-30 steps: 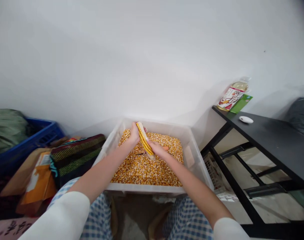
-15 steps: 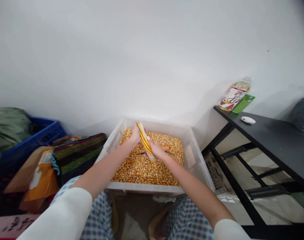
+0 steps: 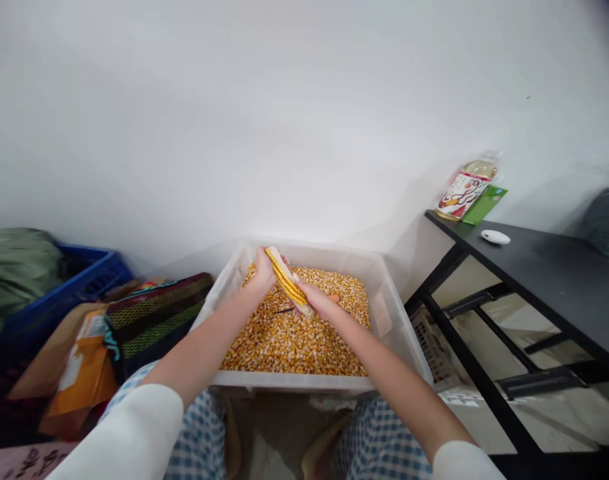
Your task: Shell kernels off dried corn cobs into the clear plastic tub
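Both of my hands grip one corn cob (image 3: 287,277), held slantwise over a bin of kernels. Yellow kernels cover its left side, while a pale bare strip shows along the upper right side. My left hand (image 3: 267,267) is closed around the upper end. My right hand (image 3: 311,297) is closed near the lower end, its thumb lying on the cob. Loose corn kernels (image 3: 294,343) fill much of the translucent plastic bin (image 3: 294,380). Partly hidden behind my right hand, a tool with an orange handle (image 3: 335,299) and a thin dark shaft (image 3: 284,310) lies on the kernels.
To the right stands a black table (image 3: 549,273) bearing a bottle (image 3: 467,187), a green packet (image 3: 484,205) and a white oval object (image 3: 495,237). At left are a blue crate (image 3: 97,273), cardboard (image 3: 54,340) and a dark mesh bag (image 3: 159,320). A white wall (image 3: 304,120) rises behind the bin.
The cob and both hands have shifted slightly left, and the cob now lies at a flatter slant. More of its bare strip faces up. The view has moved a little.
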A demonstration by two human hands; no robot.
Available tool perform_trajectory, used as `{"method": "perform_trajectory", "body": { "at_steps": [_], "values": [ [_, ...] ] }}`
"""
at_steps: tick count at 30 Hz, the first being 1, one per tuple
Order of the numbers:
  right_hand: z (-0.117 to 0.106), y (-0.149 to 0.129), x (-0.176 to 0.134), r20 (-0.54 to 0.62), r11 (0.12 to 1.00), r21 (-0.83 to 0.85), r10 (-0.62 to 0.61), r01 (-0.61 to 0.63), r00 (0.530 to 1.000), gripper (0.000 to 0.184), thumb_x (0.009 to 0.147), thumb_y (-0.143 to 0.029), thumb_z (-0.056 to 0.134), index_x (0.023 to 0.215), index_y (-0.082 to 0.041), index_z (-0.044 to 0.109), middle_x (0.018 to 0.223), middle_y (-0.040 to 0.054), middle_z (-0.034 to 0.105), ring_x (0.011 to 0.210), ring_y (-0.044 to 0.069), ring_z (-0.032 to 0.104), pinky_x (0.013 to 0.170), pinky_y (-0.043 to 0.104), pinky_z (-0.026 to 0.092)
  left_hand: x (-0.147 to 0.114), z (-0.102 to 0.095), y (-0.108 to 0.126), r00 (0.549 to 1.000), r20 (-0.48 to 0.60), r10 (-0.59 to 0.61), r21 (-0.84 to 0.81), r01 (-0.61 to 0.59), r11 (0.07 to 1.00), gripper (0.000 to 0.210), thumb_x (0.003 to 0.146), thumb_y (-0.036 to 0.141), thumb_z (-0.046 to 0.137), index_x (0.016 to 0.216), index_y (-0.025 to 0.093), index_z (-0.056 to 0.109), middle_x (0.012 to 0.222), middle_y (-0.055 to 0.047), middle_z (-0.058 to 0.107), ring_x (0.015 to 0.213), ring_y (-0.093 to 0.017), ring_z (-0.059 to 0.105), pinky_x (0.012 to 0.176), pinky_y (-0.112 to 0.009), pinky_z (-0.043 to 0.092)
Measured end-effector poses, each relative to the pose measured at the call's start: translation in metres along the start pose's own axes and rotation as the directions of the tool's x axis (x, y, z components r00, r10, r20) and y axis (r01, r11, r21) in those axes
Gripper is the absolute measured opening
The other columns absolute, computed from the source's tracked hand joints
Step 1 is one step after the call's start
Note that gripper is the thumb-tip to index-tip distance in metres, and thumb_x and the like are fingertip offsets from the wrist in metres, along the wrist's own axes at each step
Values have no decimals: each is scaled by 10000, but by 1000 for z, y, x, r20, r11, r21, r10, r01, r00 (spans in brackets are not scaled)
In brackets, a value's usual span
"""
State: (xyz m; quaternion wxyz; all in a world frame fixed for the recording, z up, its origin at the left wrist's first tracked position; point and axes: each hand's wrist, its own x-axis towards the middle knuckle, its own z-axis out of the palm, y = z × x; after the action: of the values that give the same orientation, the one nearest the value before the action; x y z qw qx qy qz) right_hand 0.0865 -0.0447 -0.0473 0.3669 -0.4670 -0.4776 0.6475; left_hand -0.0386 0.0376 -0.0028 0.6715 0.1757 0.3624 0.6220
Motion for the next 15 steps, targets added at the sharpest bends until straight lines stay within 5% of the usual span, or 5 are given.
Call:
{"method": "perform_trajectory", "body": {
  "at_steps": [6,15],
  "values": [
    [10,0,-4,-26,999,-7,-43,43,999,468,888,-520,383,925,-114,614,552,34,620,382,118,491,430,257,455,4,-3,5,1000,-11,26,60,-25,998,327,834,364,262,617,197,441,420,-20,449,374,-159,466,409,-259,393],
    [16,-4,-5,-149,994,49,101,-95,984,477,942,-390,205,965,-92,577,604,74,642,472,166,590,501,316,521,-12,9,8,998,47,35,54,-37,998,337,840,370,298,683,157,507,449,-33,478,395,-150,470,436,-262,389]
  ]
}}
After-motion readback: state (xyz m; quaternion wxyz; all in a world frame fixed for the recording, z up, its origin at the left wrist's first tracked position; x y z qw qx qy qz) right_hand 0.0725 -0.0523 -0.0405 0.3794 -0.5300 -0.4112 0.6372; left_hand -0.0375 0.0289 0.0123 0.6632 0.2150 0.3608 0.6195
